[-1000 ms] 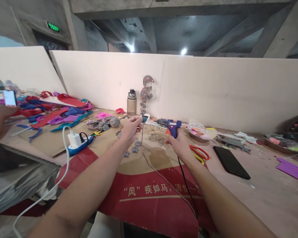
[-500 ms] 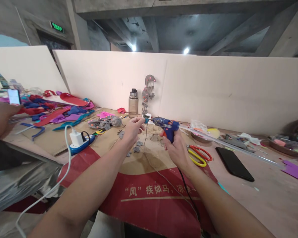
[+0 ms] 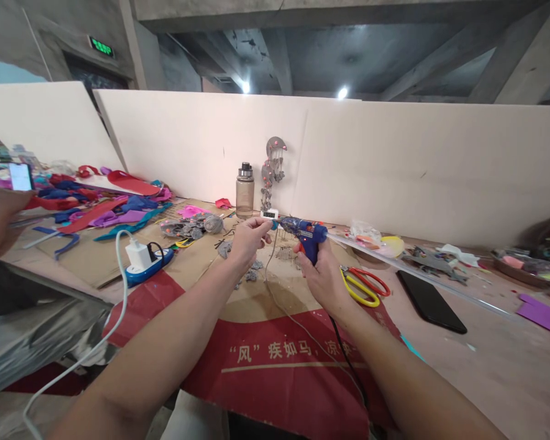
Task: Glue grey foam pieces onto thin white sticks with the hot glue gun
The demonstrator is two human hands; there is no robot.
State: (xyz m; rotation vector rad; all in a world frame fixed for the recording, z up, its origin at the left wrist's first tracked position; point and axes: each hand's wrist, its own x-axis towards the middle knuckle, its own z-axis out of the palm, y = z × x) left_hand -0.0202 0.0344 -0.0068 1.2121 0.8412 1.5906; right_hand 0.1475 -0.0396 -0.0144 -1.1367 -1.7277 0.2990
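Observation:
My right hand (image 3: 323, 275) is wrapped round the handle of a blue glue gun (image 3: 308, 235), with a long clear glue stick (image 3: 412, 269) running out of its back to the right. My left hand (image 3: 252, 241) pinches a small teal piece (image 3: 274, 225) right at the gun's nozzle. A thin grey cord (image 3: 270, 284) hangs down from that piece and trails over the red and brown paper (image 3: 297, 366). Small grey scraps (image 3: 255, 267) lie below, between my hands.
Yellow and red scissors (image 3: 364, 290) and a black phone (image 3: 431, 300) lie right. Behind stand a bottle (image 3: 244, 192) and a grey hanging ornament (image 3: 273, 162). A blue power strip (image 3: 149, 269) and coloured cloth (image 3: 105, 208) are left. Another person's hand (image 3: 0, 214) is at far left.
The teal piece in my left hand has come slightly nearer the nozzle and shows more. The whole view has shifted a little; both hands keep their grips.

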